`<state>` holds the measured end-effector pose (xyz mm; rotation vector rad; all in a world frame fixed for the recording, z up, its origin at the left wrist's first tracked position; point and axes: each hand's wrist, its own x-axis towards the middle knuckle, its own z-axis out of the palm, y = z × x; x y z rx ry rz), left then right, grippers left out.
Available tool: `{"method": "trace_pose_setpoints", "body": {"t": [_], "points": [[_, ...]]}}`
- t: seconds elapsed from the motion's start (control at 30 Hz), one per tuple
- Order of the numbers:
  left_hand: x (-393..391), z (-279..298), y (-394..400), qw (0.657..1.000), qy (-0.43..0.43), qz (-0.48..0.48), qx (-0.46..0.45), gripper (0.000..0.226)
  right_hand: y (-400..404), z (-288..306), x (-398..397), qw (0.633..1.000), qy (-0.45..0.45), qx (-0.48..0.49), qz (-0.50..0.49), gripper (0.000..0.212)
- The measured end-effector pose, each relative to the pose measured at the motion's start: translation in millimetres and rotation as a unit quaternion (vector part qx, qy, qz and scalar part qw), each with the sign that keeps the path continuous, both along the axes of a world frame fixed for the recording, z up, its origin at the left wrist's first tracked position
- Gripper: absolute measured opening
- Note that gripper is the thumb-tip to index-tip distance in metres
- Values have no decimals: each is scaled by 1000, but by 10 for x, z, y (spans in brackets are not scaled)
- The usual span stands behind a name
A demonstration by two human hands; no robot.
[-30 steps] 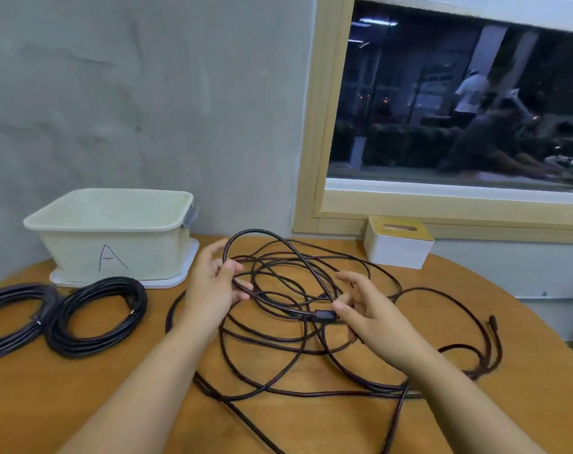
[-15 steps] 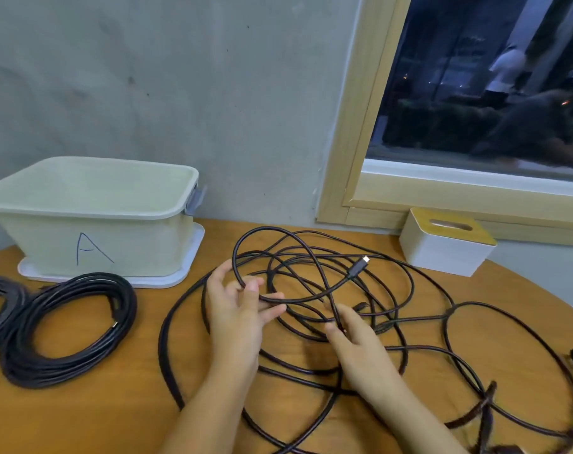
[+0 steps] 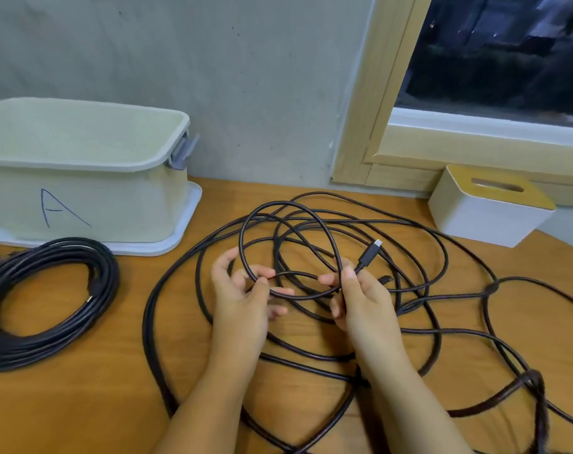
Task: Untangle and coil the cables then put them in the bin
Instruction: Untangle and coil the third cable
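A tangled black cable [image 3: 409,244] sprawls in loose loops over the middle and right of the wooden table. My left hand [image 3: 242,299] pinches one thin loop of it between thumb and fingers. My right hand [image 3: 360,299] grips the cable just behind its plug [image 3: 372,250], which points up and to the right. The pale bin [image 3: 82,178] marked "A" stands at the back left against the wall, on a white tray. A coiled black cable [image 3: 49,299] lies in front of the bin.
A white tissue box with a yellow top [image 3: 488,208] sits at the back right under the window frame. Cable loops run off the right and bottom edges of the view. Bare wood shows at the front left [image 3: 82,404].
My right hand has lifted off the pile and now holds the cable end by the plug. My left hand stays on its loop. The camera has moved closer and tilted down.
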<state>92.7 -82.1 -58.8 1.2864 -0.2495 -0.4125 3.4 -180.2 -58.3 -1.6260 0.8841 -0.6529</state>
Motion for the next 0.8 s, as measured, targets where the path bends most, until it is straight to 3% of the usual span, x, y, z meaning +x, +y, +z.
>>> {"method": "trace_pose_setpoints", "body": {"t": [0.13,0.2,0.23,0.3,0.4,0.47,0.53,0.6,0.8], "points": [[-77,16,85,999,26,-21,-1,51,30,-18,-50,1000,-29,8,8,40],[-147,6,113,997,57,-51,-5,67,33,-32,-61,999,-33,-16,13,38],[-183,-13,121,997,39,-61,20,76,27,-26,-71,999,-27,-36,21,37],[-198,-59,138,986,-90,-33,135,90,-2,8,-103,994,2,-96,44,35],[-103,-86,157,911,-336,14,237,93,-10,82,-153,979,42,-171,100,37],[-42,-114,156,837,-469,15,283,82,16,104,-159,970,46,-188,150,33],[-32,-126,157,768,-565,7,302,68,39,114,-165,956,44,-205,205,31],[-27,-103,170,736,-612,-3,290,53,37,115,-183,944,37,-226,238,29],[84,-1,278,768,-602,22,219,27,53,145,-178,923,15,-298,243,23]]}}
